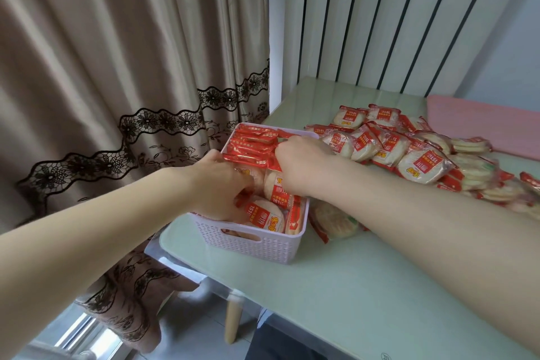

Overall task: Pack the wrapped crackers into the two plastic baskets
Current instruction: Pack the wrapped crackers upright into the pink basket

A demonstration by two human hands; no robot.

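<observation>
While both my hands work inside the pale lilac woven-pattern plastic basket (257,242) at the tabletop's (336,286) left edge | basket nearly full | left hand (217,184) fingers curled round a red-and-white wrapped cracker (263,213), right hand (301,166) fingers hidden, cannot tell | big loose cracker pile (409,152) toward the far right unpacked | second basket unseen.

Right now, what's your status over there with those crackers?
Both hands in the lilac basket: left hand and right hand on packets, grip hidden. Basket nearly full. Loose cracker pile waits right. Second basket unseen.
</observation>
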